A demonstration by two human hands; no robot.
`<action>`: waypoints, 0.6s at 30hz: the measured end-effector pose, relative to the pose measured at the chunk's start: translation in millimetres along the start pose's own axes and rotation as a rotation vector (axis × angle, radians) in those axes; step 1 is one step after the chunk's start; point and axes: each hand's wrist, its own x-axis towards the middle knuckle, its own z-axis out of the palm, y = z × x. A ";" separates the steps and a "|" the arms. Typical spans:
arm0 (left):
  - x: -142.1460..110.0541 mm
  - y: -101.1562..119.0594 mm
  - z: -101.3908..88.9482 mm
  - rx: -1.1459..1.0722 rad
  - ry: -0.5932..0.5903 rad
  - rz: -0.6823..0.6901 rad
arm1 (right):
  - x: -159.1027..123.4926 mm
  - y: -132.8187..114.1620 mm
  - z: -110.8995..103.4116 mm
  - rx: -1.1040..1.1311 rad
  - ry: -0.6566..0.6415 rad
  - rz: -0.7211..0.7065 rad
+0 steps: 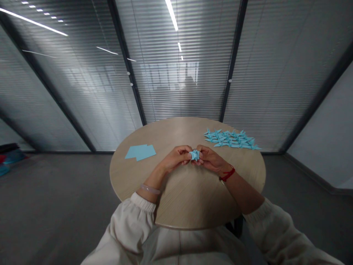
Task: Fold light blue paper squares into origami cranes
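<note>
Between my two hands, above the middle of the table, is a small piece of folded light-blue paper [195,155]. My left hand [176,157] pinches its left side between thumb and fingers. On the other side, my right hand [211,158] grips it the same way. Fingertips cover its edges, so its exact folded shape is hard to make out. To the left of my left hand lie flat blue paper sheets [140,151], overlapping one another. Several folded blue paper cranes [230,139] rest in rows at the far right, beyond my right hand.
The round wooden table [190,202] has its near edge at my body. Behind it stands a glass wall with blinds [182,99] and dark frames. Dark items with red and blue parts [12,156] sit on the floor at the far left.
</note>
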 end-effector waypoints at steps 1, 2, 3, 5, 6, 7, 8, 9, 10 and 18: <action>0.0 -0.2 -0.2 0.007 0.002 0.001 | 0.0 0.2 0.0 -0.004 0.003 0.002; -0.1 -0.3 -0.4 0.016 0.004 0.001 | 0.1 0.5 -0.1 -0.008 0.008 0.004; -0.1 -0.4 -0.6 0.024 0.006 0.002 | 0.1 0.8 -0.1 -0.013 0.013 0.004; -0.3 0.0 -0.8 0.030 -0.001 0.004 | 0.1 1.3 -0.4 -0.021 0.017 0.003; -0.3 0.3 -0.8 0.030 -0.006 0.006 | 0.0 1.6 -0.6 -0.023 0.015 0.003; -0.4 0.6 -0.7 0.030 -0.012 0.008 | -0.2 1.9 -0.8 -0.024 0.012 0.003; -0.4 1.0 -0.6 0.028 -0.017 0.010 | -0.4 2.2 -1.1 -0.024 0.008 0.002; -0.4 1.3 -0.5 0.025 -0.021 0.010 | -0.6 2.6 -1.4 -0.023 0.003 0.000; -0.4 1.5 -0.4 0.023 -0.025 0.011 | -0.8 2.8 -1.6 -0.022 -0.001 -0.002; -1.2 4.3 1.0 0.026 -0.032 0.021 | -0.5 1.3 0.1 -0.044 0.005 0.001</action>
